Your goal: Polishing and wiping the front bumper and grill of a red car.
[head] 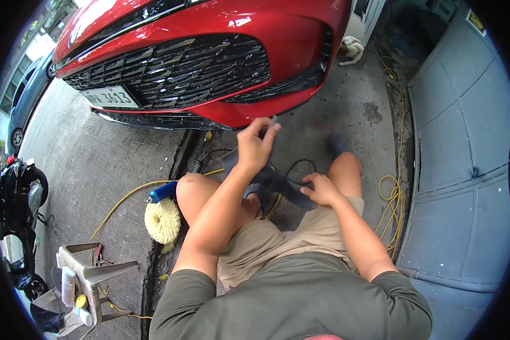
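Note:
Before me is the red front bumper [259, 108] of a car, with a black grille [174, 70] and a number plate [110, 97]. My left hand [255, 146] is raised just below the bumper's lower edge. Between its thumb and fingers it pinches a small grey piece [275, 119], too small and blurred to name. Whether that piece touches the paint, I cannot tell. My right hand [323, 190] rests by my right thigh with its fingers apart, holding nothing.
Beside my left knee lie a blue cylindrical tool part [162, 192] and a cream wool polishing pad [162, 221]. A plastic stool [106, 272] bears bottles [68, 284]. Yellow cord [123, 206] crosses the concrete. A dog [352, 50] lies near the metal gate [450, 170]; a motorcycle [25, 195] stands left.

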### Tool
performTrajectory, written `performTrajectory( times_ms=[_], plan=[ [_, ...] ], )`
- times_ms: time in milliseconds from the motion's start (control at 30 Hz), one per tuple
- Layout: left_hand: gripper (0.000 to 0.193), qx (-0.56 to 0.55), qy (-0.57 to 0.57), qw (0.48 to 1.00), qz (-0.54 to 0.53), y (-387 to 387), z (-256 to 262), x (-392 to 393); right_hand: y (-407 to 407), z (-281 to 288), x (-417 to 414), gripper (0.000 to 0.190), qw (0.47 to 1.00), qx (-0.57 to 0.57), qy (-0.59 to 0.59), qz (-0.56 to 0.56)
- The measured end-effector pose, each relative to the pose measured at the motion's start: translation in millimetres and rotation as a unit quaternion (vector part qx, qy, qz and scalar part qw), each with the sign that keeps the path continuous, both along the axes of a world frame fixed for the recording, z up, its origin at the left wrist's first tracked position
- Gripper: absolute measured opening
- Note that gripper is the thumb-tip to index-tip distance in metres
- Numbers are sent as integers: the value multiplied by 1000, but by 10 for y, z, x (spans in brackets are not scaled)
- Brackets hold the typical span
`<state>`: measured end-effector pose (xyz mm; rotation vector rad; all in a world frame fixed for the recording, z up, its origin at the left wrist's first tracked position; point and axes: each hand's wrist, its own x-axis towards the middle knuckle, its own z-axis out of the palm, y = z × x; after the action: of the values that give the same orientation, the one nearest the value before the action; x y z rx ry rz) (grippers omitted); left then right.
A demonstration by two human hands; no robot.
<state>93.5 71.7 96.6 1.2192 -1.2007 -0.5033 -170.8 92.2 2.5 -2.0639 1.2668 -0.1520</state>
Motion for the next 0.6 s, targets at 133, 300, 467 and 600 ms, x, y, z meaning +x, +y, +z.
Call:
performTrajectory(
  times_ms=[133,300,467,600],
  plan=[
    [18,14,-178,970,-164,109,45,-170,-175,307,253,56,978,37,-195,-65],
    [16,102,-127,965,-206,138,12,-450,-566,90,385,44,866,183,-464,-24],
    [20,46,-180,977,-110,32,-199,-362,-414,163,446,18,757,283,-587,-42],
    [19,170,22,981,-87,-46,-393,-376,-537,10,390,18,756,316,-561,-115]
  ],
)
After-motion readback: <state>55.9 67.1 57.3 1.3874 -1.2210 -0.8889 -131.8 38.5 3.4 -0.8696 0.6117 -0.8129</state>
